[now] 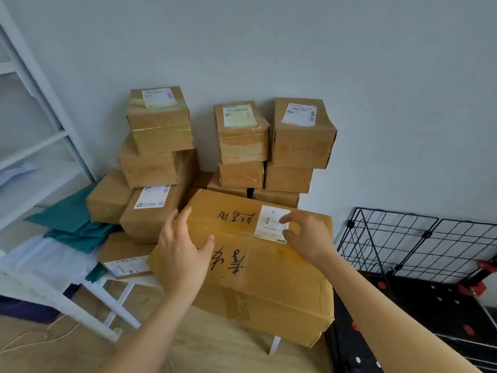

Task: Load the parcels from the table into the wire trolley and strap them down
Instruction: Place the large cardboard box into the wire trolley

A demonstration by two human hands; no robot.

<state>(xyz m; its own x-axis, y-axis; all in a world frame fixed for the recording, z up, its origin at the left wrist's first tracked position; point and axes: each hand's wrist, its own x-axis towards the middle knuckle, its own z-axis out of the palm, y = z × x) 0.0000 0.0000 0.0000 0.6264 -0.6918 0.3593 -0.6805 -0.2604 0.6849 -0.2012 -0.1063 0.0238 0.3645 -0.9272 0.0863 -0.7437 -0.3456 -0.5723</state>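
— Where is the big one?
— The large parcel point(250, 267) lies flat at the front of the tabletop point(142, 281). Its near side overhangs the edge above a white leg point(274, 345). Black handwritten characters run across its top, and a white label point(271, 223) sits toward the far right corner.
— And the hands?
— Both are over its top, well apart from each other. The left hand point(183, 254) is spread wide at the left end, thumb on the cardboard. The right hand point(306, 238) is at the label, fingers loosely curved, thumb and forefinger parted, gripping nothing. Whether it touches the label, I cannot tell.
— What lies around it?
— Smaller parcels point(242, 133) are stacked in piles behind it, against the grey wall. Teal cloth point(72, 219) and white shelving point(35, 146) are to the left. The black wire trolley point(403, 238) stands on the floor just right of the tabletop, with red fittings point(476, 286) beside it.
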